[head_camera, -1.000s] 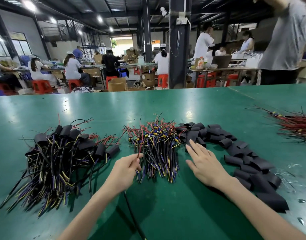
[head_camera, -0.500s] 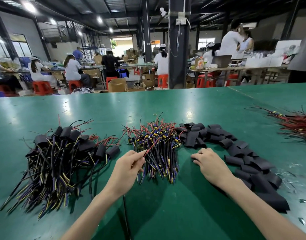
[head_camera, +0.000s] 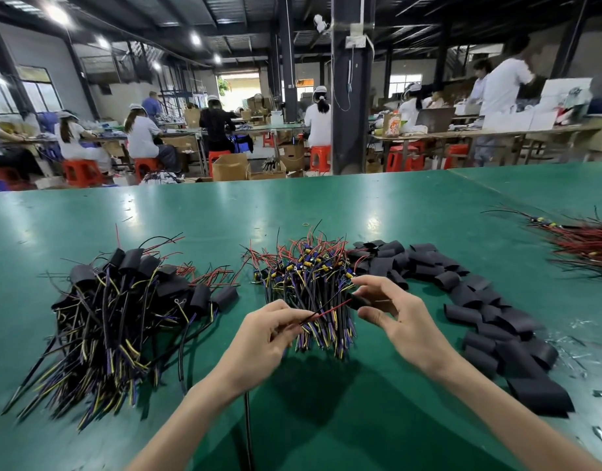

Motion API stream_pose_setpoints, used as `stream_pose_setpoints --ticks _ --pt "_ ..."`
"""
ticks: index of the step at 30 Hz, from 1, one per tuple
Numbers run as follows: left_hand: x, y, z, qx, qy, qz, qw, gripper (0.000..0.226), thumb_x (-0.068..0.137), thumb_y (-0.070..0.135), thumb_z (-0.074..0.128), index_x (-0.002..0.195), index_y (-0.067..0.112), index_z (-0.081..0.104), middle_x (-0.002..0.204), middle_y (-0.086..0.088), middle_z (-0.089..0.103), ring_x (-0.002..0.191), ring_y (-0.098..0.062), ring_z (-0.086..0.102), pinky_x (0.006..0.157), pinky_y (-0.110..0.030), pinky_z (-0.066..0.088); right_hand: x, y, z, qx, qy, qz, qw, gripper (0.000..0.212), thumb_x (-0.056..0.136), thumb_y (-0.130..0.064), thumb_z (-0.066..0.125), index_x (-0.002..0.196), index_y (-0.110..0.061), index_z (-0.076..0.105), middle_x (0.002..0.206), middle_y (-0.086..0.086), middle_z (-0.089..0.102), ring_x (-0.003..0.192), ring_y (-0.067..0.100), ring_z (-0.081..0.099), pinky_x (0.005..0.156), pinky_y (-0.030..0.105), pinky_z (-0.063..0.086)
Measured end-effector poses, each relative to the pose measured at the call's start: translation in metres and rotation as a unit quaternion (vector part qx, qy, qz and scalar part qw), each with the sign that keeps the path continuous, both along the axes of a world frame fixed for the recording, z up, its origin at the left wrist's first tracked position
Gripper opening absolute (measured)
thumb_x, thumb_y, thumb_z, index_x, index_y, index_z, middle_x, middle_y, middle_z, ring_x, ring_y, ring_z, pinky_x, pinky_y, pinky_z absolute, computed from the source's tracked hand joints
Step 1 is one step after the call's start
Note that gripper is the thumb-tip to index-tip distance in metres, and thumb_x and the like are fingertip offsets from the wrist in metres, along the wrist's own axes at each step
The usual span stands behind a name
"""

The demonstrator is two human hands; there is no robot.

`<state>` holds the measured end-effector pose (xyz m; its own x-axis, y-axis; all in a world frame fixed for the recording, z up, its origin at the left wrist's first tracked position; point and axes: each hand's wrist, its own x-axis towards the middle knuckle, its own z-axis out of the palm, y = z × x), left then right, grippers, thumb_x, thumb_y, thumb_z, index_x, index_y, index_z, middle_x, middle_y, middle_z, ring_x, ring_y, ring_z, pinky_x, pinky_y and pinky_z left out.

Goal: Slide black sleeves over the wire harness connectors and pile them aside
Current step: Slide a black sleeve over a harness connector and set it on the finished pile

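My left hand (head_camera: 265,338) pinches one wire harness (head_camera: 326,311) by its red and black leads, lifted above the table. My right hand (head_camera: 398,317) holds a black sleeve (head_camera: 359,302) between thumb and fingers, right at the tip of those leads. Behind my hands lies a heap of bare harnesses (head_camera: 306,280) with yellow and blue connectors. To the left sits the pile of sleeved harnesses (head_camera: 122,311). A long spread of loose black sleeves (head_camera: 479,307) runs along the right.
The green table (head_camera: 224,215) stretches far ahead. Another bundle of red wires (head_camera: 585,246) lies at the far right. Small scraps (head_camera: 595,396) litter the near right edge. People work at benches beyond the table.
My right hand picked a sleeve from the loose spread and brought it left to the wire tips. My left hand lifted one harness out of the heap.
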<state>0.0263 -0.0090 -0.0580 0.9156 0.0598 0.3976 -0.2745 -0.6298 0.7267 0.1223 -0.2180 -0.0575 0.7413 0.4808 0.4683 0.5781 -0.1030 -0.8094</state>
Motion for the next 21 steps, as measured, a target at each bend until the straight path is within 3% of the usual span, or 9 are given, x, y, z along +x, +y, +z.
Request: stream_pose_setpoints --ticks 13,18,21 --pt "-0.0033 -0.0001 -0.001 0.074 0.001 0.008 0.997 0.032 0.091 -0.001 0.057 0.115 0.015 0.069 0.084 0.004 0.056 0.07 -0.004 0.051 0.064 -0.013 0.041 -0.0005 -0.0032 0.0039 0.031 -0.02 0.024 0.999 0.046 0.082 0.002 0.066 0.116 -0.03 0.059 0.1 -0.012 0.067 0.096 0.007 0.064 0.09 0.017 0.046" --pt "-0.0061 -0.0023 0.002 0.106 -0.019 0.012 0.994 0.033 0.091 -0.001 0.056 0.117 0.017 0.069 0.084 0.005 0.054 0.076 -0.004 0.051 0.069 -0.01 0.04 -0.0029 -0.0042 0.0022 -0.04 -0.134 -0.001 0.99 0.046 0.08 -0.001 0.07 0.118 -0.026 0.059 0.106 -0.006 0.066 0.101 0.009 0.06 0.095 0.023 0.045" --pt "-0.0085 -0.0054 0.004 0.131 -0.055 0.015 0.99 0.031 0.09 0.0 0.059 0.114 0.016 0.07 0.081 0.009 0.052 0.075 -0.001 0.051 0.07 -0.009 0.038 -0.0071 -0.001 0.0002 -0.114 -0.274 -0.011 0.955 0.038 0.081 -0.008 0.07 0.118 -0.014 0.061 0.107 -0.006 0.063 0.101 0.013 0.055 0.094 0.028 0.039"
